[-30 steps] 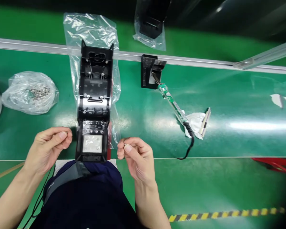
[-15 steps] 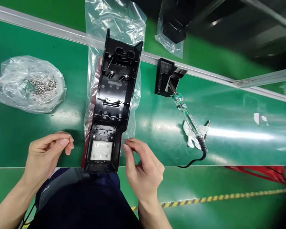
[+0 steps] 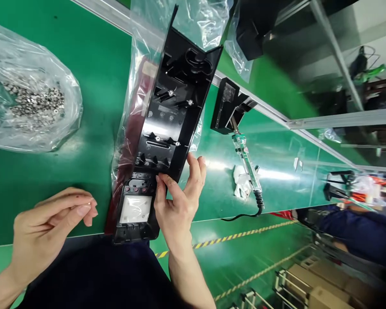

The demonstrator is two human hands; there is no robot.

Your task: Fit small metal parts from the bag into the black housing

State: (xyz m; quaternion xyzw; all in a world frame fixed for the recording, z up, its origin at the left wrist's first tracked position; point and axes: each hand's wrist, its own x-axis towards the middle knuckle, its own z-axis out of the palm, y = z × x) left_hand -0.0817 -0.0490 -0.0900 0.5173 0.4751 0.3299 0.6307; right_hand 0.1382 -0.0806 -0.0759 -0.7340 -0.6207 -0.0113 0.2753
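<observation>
A long black plastic housing (image 3: pixel 167 128) lies open side up on a clear plastic bag (image 3: pixel 138 86) on the green worktop (image 3: pixel 96 141), its near end with a white square panel (image 3: pixel 135 209) at the worktop's edge. The right hand (image 3: pixel 176 201) rests on the housing's right edge, thumb and fingers (image 3: pixel 196 171) pressed against it. The left hand (image 3: pixel 48 227) hovers left of the housing, its fingers pinched narrowly; whether they hold anything I cannot tell. A bag of small metal screws (image 3: pixel 28 98) lies further left. To the right, a soldering iron (image 3: pixel 246 161) sits in a black stand (image 3: pixel 227 107).
</observation>
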